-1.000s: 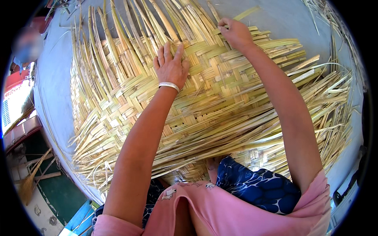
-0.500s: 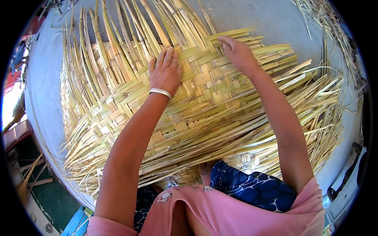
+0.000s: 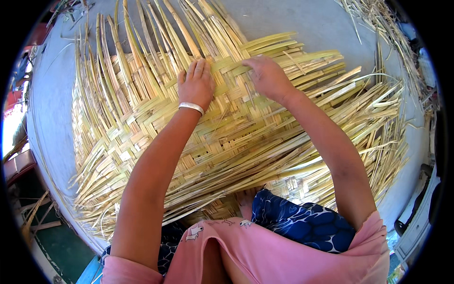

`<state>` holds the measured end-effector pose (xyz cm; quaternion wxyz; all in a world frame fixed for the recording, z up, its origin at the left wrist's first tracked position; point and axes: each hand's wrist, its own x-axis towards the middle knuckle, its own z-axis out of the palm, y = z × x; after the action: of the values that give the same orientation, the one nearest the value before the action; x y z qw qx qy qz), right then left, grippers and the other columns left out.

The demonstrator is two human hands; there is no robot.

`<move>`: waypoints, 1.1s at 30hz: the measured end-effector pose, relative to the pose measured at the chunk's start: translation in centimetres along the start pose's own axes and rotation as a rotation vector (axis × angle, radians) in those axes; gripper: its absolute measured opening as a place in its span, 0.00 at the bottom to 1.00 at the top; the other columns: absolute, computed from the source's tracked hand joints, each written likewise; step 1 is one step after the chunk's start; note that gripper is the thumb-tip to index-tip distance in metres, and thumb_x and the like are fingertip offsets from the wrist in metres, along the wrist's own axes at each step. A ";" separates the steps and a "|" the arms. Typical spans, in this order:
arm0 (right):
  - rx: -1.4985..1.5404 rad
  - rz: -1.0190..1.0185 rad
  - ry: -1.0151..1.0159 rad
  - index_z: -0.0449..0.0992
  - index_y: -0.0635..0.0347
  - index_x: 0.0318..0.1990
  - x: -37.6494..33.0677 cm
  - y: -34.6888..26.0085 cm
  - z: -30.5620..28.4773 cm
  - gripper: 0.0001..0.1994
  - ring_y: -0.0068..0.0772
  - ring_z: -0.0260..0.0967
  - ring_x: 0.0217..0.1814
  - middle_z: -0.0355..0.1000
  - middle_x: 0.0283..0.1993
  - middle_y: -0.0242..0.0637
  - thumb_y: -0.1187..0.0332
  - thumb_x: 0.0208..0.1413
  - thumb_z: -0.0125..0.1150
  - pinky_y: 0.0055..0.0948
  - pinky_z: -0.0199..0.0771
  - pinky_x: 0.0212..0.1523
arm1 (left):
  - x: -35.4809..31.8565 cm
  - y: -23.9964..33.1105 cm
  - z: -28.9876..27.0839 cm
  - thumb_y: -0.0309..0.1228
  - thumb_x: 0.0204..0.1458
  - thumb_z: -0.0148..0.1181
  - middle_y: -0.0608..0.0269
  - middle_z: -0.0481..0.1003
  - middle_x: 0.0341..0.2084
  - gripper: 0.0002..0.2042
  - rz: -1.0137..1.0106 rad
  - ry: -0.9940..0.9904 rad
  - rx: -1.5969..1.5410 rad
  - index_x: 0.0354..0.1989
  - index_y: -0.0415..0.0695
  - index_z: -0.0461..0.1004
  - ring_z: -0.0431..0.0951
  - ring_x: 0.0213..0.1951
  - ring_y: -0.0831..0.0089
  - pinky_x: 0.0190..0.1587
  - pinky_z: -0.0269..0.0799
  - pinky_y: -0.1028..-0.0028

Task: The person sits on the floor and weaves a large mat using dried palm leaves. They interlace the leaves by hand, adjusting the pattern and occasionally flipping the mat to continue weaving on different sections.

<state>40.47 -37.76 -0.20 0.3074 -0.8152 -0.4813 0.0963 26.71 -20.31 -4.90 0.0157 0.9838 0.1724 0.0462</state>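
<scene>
A mat of split cane strips [image 3: 156, 125], pale yellow and green, lies before me, its strips crossing in a tight weave. My left hand [image 3: 196, 86], with a silver bangle at the wrist, rests palm down on the weave, fingers stretched out and thumb apart. Close to its right, my right hand [image 3: 268, 78] is curled, its index finger and thumb closed at a cane strip [image 3: 231, 67] near the mat's upper right part. The undersides of its fingers are hidden.
Unwoven cane ends [image 3: 142, 38] fan out from the far side. A thick bundle of loose strips [image 3: 265, 156] crosses the near side. Cane scraps [image 3: 378, 23] lie far right on the grey floor [image 3: 302, 19]. A dark red seat [image 3: 18, 165] stands at left.
My right hand has moved left and slightly nearer, toward my left hand. A long strip standing out beyond it at the far edge no longer shows there. My left hand stays nearly in place.
</scene>
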 end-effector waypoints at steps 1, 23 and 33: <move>-0.008 -0.019 -0.051 0.73 0.62 0.44 -0.5 -1.2 -0.2 0.14 0.48 0.66 0.50 0.71 0.46 0.48 0.75 0.49 0.51 0.38 0.66 0.52 | -0.4 0.1 -0.6 0.39 0.55 0.47 0.63 0.60 0.60 0.22 0.013 -0.006 0.008 0.58 0.45 0.63 0.56 0.63 0.68 0.62 0.48 0.58; 1.264 0.799 -0.261 0.71 0.60 0.44 -12.3 -10.4 2.2 0.17 0.31 0.71 0.38 0.73 0.38 0.37 0.56 0.58 0.53 0.29 0.71 0.41 | -12.4 2.8 -9.2 0.33 0.54 0.51 0.47 0.74 0.24 0.06 0.049 -0.169 -0.703 0.32 0.44 0.68 0.74 0.27 0.45 0.30 0.70 0.55; 1.342 0.631 0.047 0.64 0.62 0.52 -10.5 -12.7 2.4 0.14 0.28 0.70 0.39 0.71 0.41 0.38 0.67 0.63 0.43 0.29 0.72 0.41 | -12.0 1.2 -10.8 0.38 0.57 0.52 0.61 0.75 0.23 0.15 -0.178 -0.552 -1.250 0.40 0.36 0.70 0.76 0.29 0.74 0.36 0.72 0.74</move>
<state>24.75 -41.21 4.02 0.7075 -0.5536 -0.0550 0.4359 14.86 -25.38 4.86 0.6272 0.7480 0.1832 -0.1165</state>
